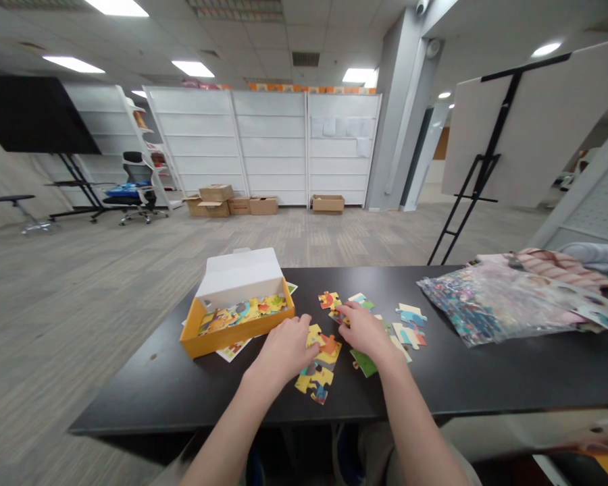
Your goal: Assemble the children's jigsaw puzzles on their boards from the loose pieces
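Note:
Colourful jigsaw pieces lie on a black table (486,378). My left hand (285,350) rests with curled fingers on a joined yellow cluster of pieces (318,378), its fingertips touching a yellow piece (314,333). My right hand (363,329) lies palm down over loose pieces, fingertips pinching an orange piece (338,315). More loose pieces (410,324) sit to its right, with a green piece (363,362) under the wrist. An open yellow box (217,341) holding more pieces stands to the left, its white lid (240,273) raised.
A clear plastic bag of puzzle pieces (491,300) and folded cloth (552,260) lie at the table's right. Beyond are a black easel with a white board (486,162), white shelving (273,145), cardboard boxes (217,199) and an office chair (134,189) on carpet.

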`<act>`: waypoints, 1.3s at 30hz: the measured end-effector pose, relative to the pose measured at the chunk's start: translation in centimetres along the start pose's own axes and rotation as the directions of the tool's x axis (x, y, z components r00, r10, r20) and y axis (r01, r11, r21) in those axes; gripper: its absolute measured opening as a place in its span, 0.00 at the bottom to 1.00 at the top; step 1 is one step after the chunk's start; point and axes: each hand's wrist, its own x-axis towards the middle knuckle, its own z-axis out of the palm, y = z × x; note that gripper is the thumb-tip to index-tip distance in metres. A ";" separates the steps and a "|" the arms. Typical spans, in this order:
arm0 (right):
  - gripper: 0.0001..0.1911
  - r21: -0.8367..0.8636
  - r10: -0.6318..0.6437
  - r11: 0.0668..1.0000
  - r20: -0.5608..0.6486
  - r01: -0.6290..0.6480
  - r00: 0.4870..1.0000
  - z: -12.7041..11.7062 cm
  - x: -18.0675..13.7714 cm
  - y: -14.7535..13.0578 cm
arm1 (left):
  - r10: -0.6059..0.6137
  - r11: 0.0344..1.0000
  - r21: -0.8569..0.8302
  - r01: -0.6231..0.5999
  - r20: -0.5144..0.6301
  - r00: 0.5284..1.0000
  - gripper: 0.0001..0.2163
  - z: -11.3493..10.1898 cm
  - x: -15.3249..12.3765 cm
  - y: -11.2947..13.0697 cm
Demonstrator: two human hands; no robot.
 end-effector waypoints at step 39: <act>0.06 0.265 -0.187 0.948 0.018 0.175 0.982 -0.9 -0.4 0.1 | -0.183 0.983 0.012 0.183 0.105 0.977 0.18 -4.9 4.7 -14.2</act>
